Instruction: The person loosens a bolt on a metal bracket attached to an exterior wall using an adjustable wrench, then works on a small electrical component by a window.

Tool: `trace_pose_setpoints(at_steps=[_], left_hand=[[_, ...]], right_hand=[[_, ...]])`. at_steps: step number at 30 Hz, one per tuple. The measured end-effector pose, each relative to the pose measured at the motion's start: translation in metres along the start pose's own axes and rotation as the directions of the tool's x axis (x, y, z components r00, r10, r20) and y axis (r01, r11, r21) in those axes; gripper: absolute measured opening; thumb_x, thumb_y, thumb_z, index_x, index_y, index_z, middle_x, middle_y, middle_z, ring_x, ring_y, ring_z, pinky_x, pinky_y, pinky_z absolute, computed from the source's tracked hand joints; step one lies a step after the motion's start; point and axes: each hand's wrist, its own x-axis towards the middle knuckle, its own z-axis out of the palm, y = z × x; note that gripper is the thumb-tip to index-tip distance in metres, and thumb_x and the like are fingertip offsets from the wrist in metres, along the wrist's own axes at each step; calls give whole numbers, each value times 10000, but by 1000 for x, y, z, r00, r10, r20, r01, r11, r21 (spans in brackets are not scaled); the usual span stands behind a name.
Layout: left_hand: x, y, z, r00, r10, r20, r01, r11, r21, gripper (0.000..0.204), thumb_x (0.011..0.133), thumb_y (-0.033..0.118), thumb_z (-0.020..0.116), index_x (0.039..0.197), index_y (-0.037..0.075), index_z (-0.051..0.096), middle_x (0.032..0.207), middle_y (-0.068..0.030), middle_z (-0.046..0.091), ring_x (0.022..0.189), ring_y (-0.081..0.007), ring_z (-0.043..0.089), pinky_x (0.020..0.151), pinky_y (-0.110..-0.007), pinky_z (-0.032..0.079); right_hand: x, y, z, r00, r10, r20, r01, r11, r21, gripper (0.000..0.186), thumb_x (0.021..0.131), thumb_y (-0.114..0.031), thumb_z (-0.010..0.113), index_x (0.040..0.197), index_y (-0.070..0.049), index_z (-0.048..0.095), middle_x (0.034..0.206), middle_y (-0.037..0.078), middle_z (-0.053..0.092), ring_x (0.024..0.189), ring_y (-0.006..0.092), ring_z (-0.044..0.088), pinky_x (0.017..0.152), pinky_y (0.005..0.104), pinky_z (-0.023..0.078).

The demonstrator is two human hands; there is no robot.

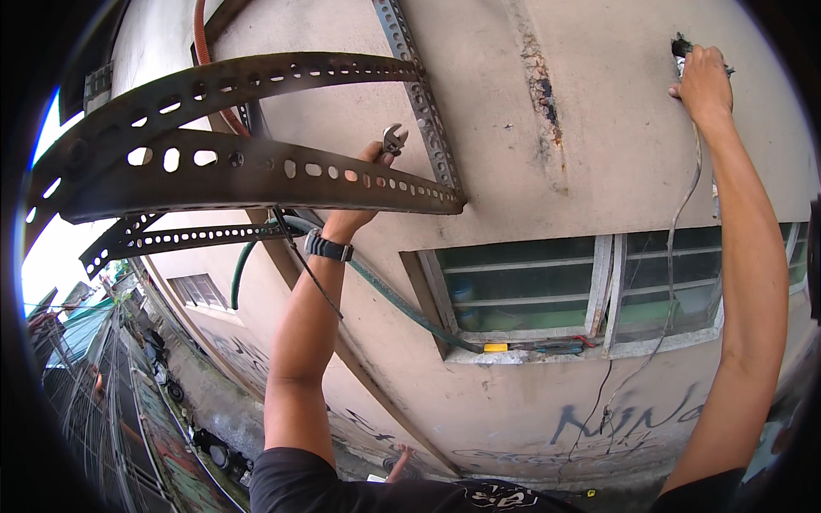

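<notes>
My left hand (351, 222) reaches up behind a perforated steel angle bar (282, 171) and is closed on an adjustable wrench (394, 138), whose jaws show above the bar. The bar hides part of the fingers. At the upper right, my right hand (708, 90) is closed against the beige wall, at a small dark hole (681, 44). Bits of a dark, metallic-looking piece stick out around its fingers, but the kind of thing is hidden. A thin grey cable (689, 190) hangs down from beneath this hand, past the window.
More perforated bars form a bracket, with an upright strip (425, 111) against the wall. A green hose (389, 295) runs to the window ledge, where a yellow-handled tool (496, 348) lies. Louvred windows (522, 286) sit below. Overhead wires (103, 410) and an alley with motorcycles (214, 453) lie lower left.
</notes>
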Motion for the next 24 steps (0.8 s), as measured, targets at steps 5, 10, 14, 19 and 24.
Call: trace_pose_setpoints(at_steps=[5, 10, 14, 19, 24], left_hand=[[33, 0, 26, 930, 315, -189, -298, 948, 110, 421, 936, 226, 768, 1318, 102, 641, 961, -98, 665, 767, -187, 626, 687, -338, 520], [43, 5, 41, 946, 255, -202, -232, 964, 130, 592, 737, -50, 732, 1297, 131, 674, 1073, -87, 665, 900, -260, 675, 771, -352, 559], [40, 15, 50, 933, 247, -262, -225, 968, 112, 561, 687, -45, 753, 1225, 95, 669, 1060, -97, 661, 919, -297, 680, 790, -373, 568], [43, 5, 52, 917, 302, -261, -262, 949, 176, 577, 686, -26, 787, 1235, 76, 645, 1044, -113, 644, 918, -303, 682, 797, -398, 579], [43, 7, 52, 939, 271, -212, -231, 953, 196, 606, 697, 9, 822, 1264, 82, 620, 1071, -125, 643, 912, -318, 687, 795, -408, 582]], right_hand=[[2, -4, 4, 1000, 20, -24, -20, 999, 32, 626, 966, -673, 475, 1175, -165, 774, 1040, -40, 656, 1065, 162, 565, 950, 361, 405], [-1, 2, 0, 999, -46, -8, 47, 998, 45, 638, 968, -675, 469, 1173, -152, 773, 1031, -31, 653, 1063, 167, 564, 939, 363, 420], [-1, -1, -1, 1000, -24, 5, 24, 999, 41, 647, 973, -675, 459, 1168, -144, 773, 1041, -30, 669, 1077, 168, 566, 945, 364, 426], [3, -3, 4, 1000, -17, -14, 17, 1000, -7, 646, 961, -680, 474, 1151, -137, 768, 1045, -18, 671, 1080, 168, 566, 949, 368, 420], [4, -1, 5, 999, -45, 3, 44, 997, 62, 706, 909, -722, 529, 1126, -77, 717, 1001, 32, 614, 1004, 185, 559, 916, 357, 404]])
